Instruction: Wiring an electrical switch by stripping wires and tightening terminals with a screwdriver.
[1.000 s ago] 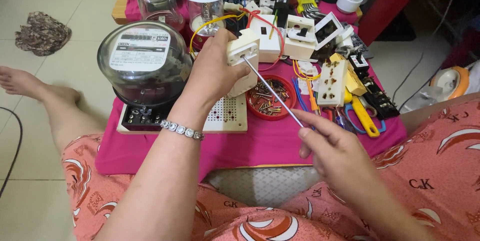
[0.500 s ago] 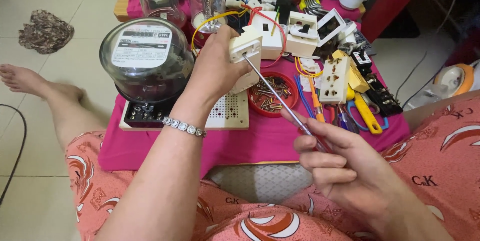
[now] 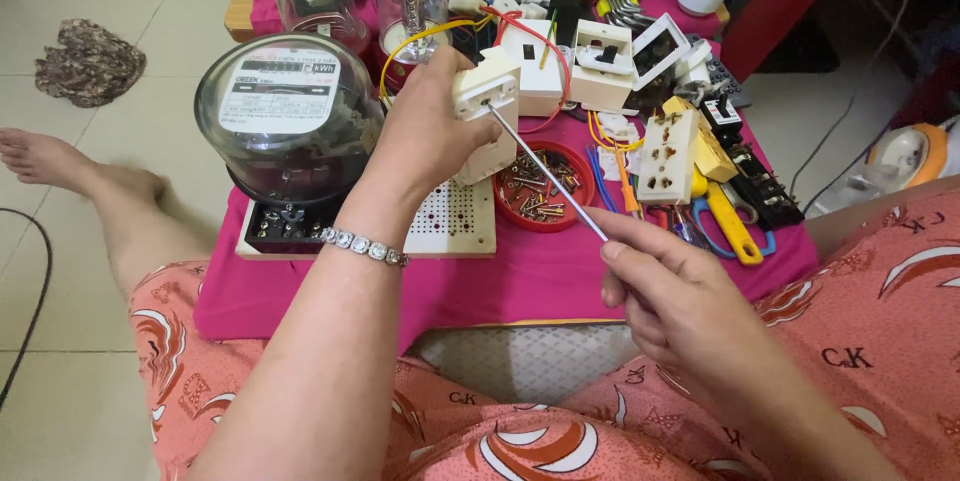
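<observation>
My left hand [image 3: 425,131] grips a cream electrical socket box [image 3: 487,121] upright above the pink-covered low table [image 3: 330,291]. My right hand [image 3: 670,286] holds a screwdriver [image 3: 545,173] by its handle; the thin metal shaft runs up-left and its tip sits in the top face of the socket box. A silver bracelet [image 3: 365,246] circles my left wrist. Red and yellow wires [image 3: 545,61] trail from behind the box.
A glass-domed electric meter [image 3: 285,116] stands on a perforated board [image 3: 455,221] at the left. A red dish of screws [image 3: 545,186] lies under the screwdriver. White sockets [image 3: 665,151], switches, yellow-handled pliers [image 3: 725,226] and tools crowd the right. A cloth [image 3: 85,61] lies on the floor.
Both hands have stayed in nearly the same place. My right hand has turned slightly on the screwdriver handle and its fingers have shifted. The tip remains in the socket box.
</observation>
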